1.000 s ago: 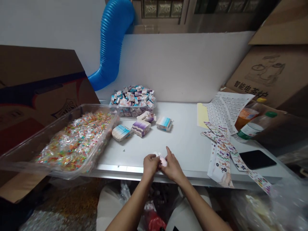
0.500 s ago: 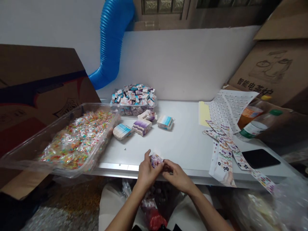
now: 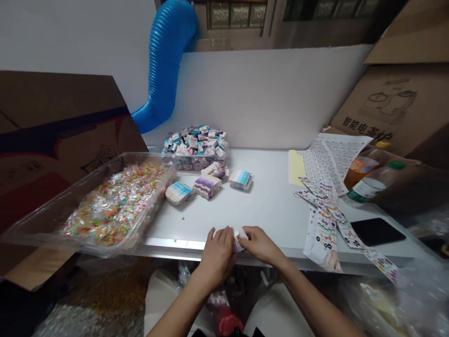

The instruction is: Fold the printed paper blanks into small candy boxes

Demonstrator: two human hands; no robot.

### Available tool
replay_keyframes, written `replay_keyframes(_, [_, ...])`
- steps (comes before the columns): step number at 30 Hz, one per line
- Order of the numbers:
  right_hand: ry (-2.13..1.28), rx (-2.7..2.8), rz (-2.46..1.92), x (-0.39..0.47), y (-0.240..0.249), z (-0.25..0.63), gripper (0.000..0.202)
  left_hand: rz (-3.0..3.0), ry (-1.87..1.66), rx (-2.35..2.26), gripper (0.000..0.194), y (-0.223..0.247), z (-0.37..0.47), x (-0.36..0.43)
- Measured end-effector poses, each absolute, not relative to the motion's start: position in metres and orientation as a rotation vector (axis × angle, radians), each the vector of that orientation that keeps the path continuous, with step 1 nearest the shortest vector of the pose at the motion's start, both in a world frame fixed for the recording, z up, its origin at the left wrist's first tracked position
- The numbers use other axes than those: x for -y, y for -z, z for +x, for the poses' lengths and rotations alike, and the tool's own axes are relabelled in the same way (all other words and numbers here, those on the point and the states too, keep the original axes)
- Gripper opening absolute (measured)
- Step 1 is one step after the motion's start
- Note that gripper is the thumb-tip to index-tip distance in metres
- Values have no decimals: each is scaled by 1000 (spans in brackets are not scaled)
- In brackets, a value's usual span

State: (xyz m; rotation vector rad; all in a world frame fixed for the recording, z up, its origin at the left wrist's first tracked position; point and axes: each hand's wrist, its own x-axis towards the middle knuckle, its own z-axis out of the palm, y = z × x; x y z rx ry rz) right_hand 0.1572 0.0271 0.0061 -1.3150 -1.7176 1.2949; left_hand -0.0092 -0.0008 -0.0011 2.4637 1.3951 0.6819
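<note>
Left hand point(image 3: 218, 252) turned palm-down since earlier frame, fingers nearly straight, covering part of small printed paper point(image 3: 238, 242) at near edge of table point(image 3: 266, 210); right hand point(image 3: 258, 244) pinches its right side, fingers curled.

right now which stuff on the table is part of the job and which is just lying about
Likely in the job:
small printed piece between left hand and right hand
loose printed bundles
tub of small printed boxes

Apparently just lying about:
black phone
green-capped bottle
yellow-capped bottle
</note>
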Motion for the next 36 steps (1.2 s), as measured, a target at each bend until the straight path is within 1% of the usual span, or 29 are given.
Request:
replay_keyframes(2, [-1253, 1725, -1339, -28, -12, 157, 14, 2460, -726, -1381, 58, 5, -9, 4])
replay_keyframes(5, [-1244, 1702, -1349, -26, -20, 156, 10, 2343, -906, -1302, 53, 9, -9, 8])
replay_keyframes(7, [-1309, 1622, -1293, -23, -23, 153, 11, 2268, -1058, -1271, 52, 14, -8, 11])
replay_keyframes(10, [-1432, 1458, -1198, -18, -22, 149, 16, 2261, -1250, -1261, 56, 25, -6, 12])
replay_keyframes(12, [-1449, 1402, -1191, -15, -20, 146, 19, 2304, -1329, -1250, 59, 32, -5, 12])
replay_keyframes(15, [-1406, 1396, -1194, -12, -21, 143, 22, 2328, -1380, -1216, 58, 33, -4, 12])
replay_keyframes(19, [-1383, 1434, -1139, -8, -28, 141, 22, 2083, -1357, -1234, 43, 14, -2, 13])
replay_keyframes(22, [-1496, 1384, -979, -2, -30, 139, 23, 1930, -1332, -1318, 33, 1, 1, 13])
replay_keyframes(25, [-1633, 1171, -857, 2, -26, 135, 27, 1909, -1386, -1385, 33, 0, 3, 12])
replay_keyframes(28, [-1668, 990, -920, 4, -21, 129, 30, 2066, -1458, -1326, 35, 6, 4, 12])
replay_keyframes(30, [-1580, 1043, -1021, 6, -19, 125, 31, 2142, -1456, -1308, 36, 9, 4, 12])
replay_keyframes(34, [-1134, 1414, -1182, 12, -19, 123, 37, 2133, -1367, -1313, 38, 10, 2, 14])
replay_keyframes(36, [-1050, 1494, -1210, 14, -19, 125, 40, 2117, -1329, -1307, 40, 10, 0, 15])
